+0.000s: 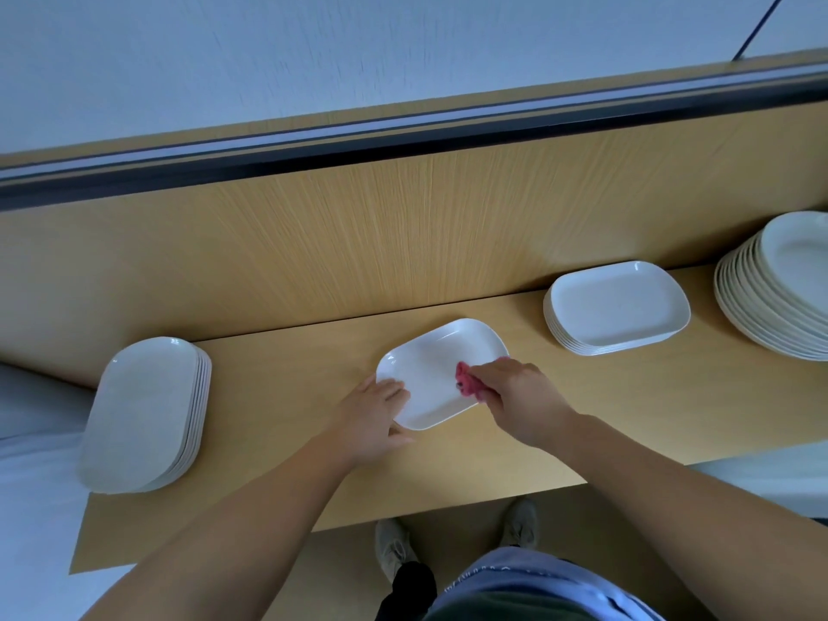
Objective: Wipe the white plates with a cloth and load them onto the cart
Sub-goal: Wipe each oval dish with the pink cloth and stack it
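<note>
A single white rectangular plate [430,369] lies in the middle of the wooden counter [286,396]. My left hand [374,419] grips the plate's near-left rim, thumb below and fingers on top. My right hand [519,401] holds a bunched pink cloth [466,383] and presses it onto the right side of the plate's inner surface. A stack of several upside-down white plates [143,414] sits at the left end of the counter. Another stack of white rectangular plates [618,307] stands face up to the right.
A tall stack of oval white plates [779,289] stands at the far right, partly cut off. A wooden back panel [358,244] rises behind the counter. My shoes [394,549] show below the counter's front edge. A white surface [27,486] lies at the left.
</note>
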Demonstrator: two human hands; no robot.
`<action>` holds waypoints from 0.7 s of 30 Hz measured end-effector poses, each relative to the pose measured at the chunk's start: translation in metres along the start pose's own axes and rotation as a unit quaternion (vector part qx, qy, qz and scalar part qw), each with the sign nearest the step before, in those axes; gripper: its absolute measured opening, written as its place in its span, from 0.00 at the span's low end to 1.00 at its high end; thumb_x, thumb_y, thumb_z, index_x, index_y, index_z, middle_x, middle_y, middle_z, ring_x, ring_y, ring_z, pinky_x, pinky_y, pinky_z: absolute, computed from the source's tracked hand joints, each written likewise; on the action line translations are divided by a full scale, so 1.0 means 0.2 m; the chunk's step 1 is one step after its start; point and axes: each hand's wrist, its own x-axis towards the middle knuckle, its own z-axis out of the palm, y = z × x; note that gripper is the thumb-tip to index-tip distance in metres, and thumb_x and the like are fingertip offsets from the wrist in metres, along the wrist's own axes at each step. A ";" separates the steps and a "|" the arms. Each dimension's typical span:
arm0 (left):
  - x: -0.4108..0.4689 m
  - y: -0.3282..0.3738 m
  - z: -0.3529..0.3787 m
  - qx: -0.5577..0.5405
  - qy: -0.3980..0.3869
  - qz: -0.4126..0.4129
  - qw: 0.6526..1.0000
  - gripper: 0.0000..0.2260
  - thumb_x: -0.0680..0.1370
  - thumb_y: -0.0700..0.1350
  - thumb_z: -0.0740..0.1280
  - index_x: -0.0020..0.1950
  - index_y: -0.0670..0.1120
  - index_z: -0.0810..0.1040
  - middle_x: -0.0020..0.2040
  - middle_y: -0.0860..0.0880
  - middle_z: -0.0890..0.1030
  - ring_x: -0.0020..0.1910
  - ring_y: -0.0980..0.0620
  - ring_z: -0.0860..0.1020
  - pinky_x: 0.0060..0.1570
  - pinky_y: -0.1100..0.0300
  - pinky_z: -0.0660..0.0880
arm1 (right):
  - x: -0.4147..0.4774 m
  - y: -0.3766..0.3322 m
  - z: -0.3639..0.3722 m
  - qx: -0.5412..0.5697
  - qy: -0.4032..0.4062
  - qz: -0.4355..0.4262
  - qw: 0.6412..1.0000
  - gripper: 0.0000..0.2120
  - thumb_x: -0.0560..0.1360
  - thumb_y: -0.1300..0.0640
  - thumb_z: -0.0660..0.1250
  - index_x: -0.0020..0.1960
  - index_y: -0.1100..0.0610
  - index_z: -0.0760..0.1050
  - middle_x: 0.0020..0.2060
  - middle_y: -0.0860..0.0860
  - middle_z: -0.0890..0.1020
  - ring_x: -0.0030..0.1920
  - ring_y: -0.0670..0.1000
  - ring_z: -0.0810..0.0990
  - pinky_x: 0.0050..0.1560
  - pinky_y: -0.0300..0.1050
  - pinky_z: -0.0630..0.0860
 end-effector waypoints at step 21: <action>-0.04 0.18 -0.28 -0.157 0.151 -0.148 0.965 0.21 0.82 0.57 0.47 0.54 0.42 0.70 0.43 0.45 0.74 0.42 0.41 0.71 0.39 0.54 0.62 | 0.08 0.11 -0.31 -0.013 0.136 -0.130 0.982 0.11 0.76 0.64 0.60 0.53 0.53 0.77 0.47 0.42 0.80 0.48 0.50 0.78 0.41 0.47 0.72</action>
